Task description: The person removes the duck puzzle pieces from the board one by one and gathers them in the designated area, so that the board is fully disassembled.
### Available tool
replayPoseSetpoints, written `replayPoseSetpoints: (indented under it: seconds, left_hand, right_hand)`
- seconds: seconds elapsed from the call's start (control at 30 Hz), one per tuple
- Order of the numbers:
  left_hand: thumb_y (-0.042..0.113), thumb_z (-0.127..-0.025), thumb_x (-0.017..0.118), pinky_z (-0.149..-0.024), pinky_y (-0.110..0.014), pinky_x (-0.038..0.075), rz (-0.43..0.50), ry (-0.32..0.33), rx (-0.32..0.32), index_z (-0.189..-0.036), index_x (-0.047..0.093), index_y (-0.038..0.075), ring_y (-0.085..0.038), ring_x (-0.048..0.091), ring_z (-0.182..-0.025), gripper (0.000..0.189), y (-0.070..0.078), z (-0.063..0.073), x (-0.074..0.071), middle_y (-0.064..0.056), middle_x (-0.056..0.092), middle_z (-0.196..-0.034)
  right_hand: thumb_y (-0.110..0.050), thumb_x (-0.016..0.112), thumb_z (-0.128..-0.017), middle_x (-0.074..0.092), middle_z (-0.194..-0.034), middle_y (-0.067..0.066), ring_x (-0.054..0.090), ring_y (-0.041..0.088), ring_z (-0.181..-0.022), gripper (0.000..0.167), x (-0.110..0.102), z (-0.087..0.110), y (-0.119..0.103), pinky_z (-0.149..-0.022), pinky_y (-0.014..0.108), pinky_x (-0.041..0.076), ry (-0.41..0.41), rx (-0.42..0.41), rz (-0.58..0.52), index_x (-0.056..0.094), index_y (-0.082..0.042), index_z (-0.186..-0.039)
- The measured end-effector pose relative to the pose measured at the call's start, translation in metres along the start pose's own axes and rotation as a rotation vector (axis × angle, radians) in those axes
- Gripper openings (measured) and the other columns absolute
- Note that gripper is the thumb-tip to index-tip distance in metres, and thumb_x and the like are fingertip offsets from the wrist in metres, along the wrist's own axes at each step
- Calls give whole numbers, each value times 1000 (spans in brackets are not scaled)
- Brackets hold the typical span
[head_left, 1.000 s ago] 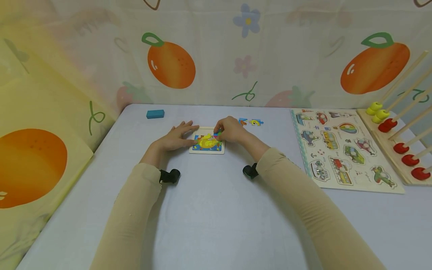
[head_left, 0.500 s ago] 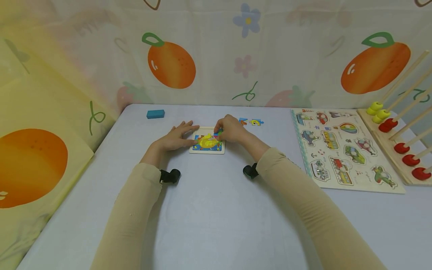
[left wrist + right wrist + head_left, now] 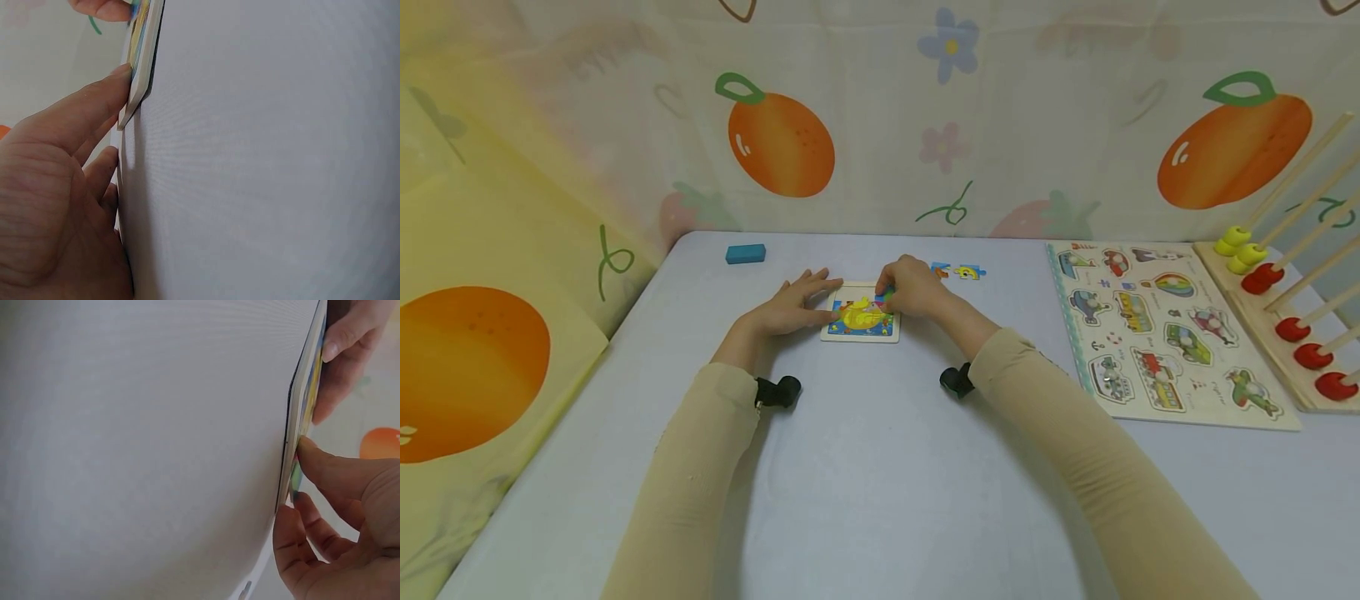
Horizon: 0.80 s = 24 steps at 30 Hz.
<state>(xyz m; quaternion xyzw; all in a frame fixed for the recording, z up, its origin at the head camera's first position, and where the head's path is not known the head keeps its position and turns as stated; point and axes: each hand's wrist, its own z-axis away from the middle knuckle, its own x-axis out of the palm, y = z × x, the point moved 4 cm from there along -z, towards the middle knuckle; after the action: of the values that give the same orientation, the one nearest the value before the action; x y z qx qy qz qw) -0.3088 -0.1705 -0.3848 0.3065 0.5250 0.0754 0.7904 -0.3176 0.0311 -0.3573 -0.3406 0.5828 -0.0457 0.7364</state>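
Observation:
In the head view, a small jigsaw puzzle in a pale wooden frame (image 3: 861,338) lies on the white-covered table, its picture a yellow duck on blue. My left hand (image 3: 784,310) rests at the puzzle's left side, fingers spread and the thumb on its edge. At the upper right corner, my right hand (image 3: 914,287) pinches a green-and-blue puzzle piece (image 3: 887,296) between thumb and fingers. The right wrist view has this piece (image 3: 295,478) at the frame's surface, partly covered by the fingertips. Two loose puzzle pieces (image 3: 970,272) lie just beyond the right hand.
A teal block (image 3: 745,253) sits near the table's back left. To the right lies a large picture-puzzle board (image 3: 1225,412) with vehicle shapes. Beside that stands a wooden peg stand (image 3: 1253,312) with tall rods and red and yellow beads. A patterned curtain hangs behind the table.
Hardly anything differs: the right hand has shifted very slightly at the puzzle's corner, still pinching the piece. The left hand keeps its place.

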Motion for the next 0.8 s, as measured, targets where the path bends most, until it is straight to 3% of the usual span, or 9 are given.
replayPoseSetpoints:
  seconds: [0.3, 0.63, 0.8]
  left_hand:
    - [36, -93, 62, -125, -59, -12, 12, 6, 5, -155, 33, 18, -33, -7, -158, 70, -3, -2, 0, -9, 7, -169]
    - [35, -94, 62, -124, -60, -12, 16, 8, 8, -155, 33, 18, -33, -7, -158, 70, -3, -1, 1, -10, 8, -169]
    - [35, -94, 62, -124, -60, -12, 12, 10, 9, -155, 32, 18, -34, -7, -157, 70, -4, -2, 1, -10, 7, -169]
  right_hand:
    - [-13, 78, -83, 59, -122, 17, 55, 30, -112, 48, -2, 2, -2, -100, 41, 48, 17, 29, 19, 60, -4, -127]
    - [-6, 75, -83, 59, -117, 18, 52, 28, -106, 41, -4, 4, -5, -95, 38, 49, 48, -6, 3, 66, -3, -123]
    - [-4, 68, -89, 62, -120, 18, 54, 29, -110, 33, -4, 4, -4, -100, 39, 49, 52, 0, -40, 65, -3, -122]
